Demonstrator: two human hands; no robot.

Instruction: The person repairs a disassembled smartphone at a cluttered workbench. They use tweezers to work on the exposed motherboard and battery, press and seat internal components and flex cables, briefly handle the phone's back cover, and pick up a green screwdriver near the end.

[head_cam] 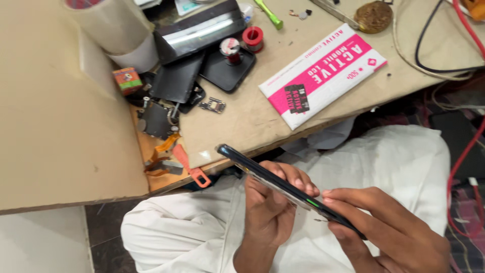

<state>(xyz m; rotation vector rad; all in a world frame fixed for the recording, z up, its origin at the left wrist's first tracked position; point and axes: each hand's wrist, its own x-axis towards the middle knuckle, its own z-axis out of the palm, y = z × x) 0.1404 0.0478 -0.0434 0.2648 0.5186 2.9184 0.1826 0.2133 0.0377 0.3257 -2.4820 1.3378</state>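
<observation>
1. Loose parts [161, 121] and an orange tool [191, 167] lie on the bench [237, 121].
2. The left hand [268, 212] grips the phone [283, 189] edge-on over the lap, fingers curled around it.
3. The right hand [389, 232] pinches its lower end; separating the screen likely needs steady prying.

Box: I see a flat pink-and-white carton [323, 76] lying on the beige worktable [242, 121].
Tape: a large roll [108, 23] stands at the table's upper left.
Spools: a red spool [253, 37] sits just beside a dark one [231, 49] on a black slab [227, 73].
Parts: I see orange flex strips [169, 151] near the table edge.
Cables: black and red leads [444, 50] at right.
</observation>
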